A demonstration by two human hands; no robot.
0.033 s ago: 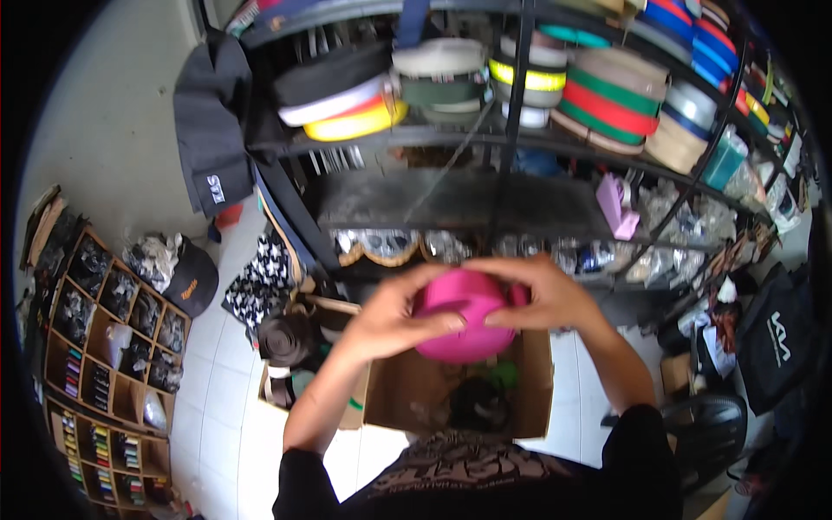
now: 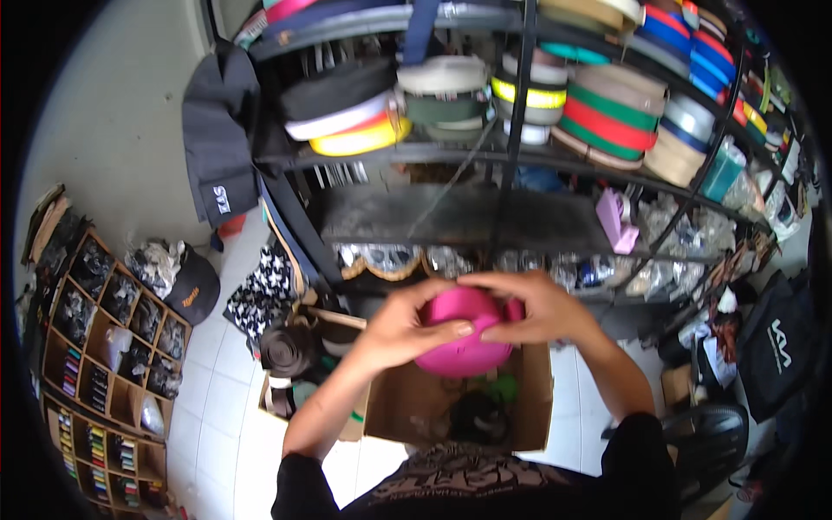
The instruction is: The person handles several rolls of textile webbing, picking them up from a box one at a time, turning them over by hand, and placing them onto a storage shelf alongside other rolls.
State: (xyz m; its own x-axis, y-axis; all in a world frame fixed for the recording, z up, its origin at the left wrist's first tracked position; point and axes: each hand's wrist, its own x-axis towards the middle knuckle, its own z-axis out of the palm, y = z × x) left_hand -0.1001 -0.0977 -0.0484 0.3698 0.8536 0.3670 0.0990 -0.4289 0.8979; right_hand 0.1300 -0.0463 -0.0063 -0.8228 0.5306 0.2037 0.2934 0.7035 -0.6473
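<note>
Pink webbing roll (image 2: pixel 464 340) sits clasped between left hand (image 2: pixel 406 328) and right hand (image 2: pixel 539 310), fingers curled round its rim, above an open cardboard box (image 2: pixel 537 403); even two-sided pressure should keep the coil from unwinding.

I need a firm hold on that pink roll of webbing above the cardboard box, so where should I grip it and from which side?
Grip the pink roll by its rounded outer rim, one hand on each side, as the left hand and right hand do now. It is a wide, round coil, so opposing palms from left and right probably steady it better than a pinch from above.
</note>
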